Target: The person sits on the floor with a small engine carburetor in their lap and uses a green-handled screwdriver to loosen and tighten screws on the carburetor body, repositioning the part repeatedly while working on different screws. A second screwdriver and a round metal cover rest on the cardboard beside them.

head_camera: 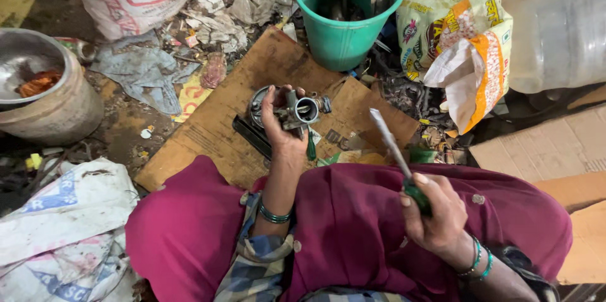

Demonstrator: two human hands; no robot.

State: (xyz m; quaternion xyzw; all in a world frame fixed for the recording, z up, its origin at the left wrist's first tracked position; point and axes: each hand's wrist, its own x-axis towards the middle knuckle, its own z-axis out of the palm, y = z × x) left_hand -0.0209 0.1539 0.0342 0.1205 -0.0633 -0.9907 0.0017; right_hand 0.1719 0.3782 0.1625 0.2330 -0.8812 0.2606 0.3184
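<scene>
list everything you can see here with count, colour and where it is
carburettor: 1, grey metal, held over the board
screwdriver: 1, green handle, held at right
cardboard board: 1, brown, on the ground, centre
bucket: 1, green, top centre
metal pot: 1, grey, left
sacks: 2, white, top left and bottom left
printed bag: 1, yellow, orange and white, upper right
plastic jug: 1, clear, top right
left hand: grips the carburettor
right hand: grips the screwdriver

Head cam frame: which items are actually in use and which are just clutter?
In use: left hand gripping a metal carburetor; right hand holding a green-handled screwdriver.

Clutter: green bucket, metal pot, printed bags, clear plastic jug, cardboard sheet.
</scene>
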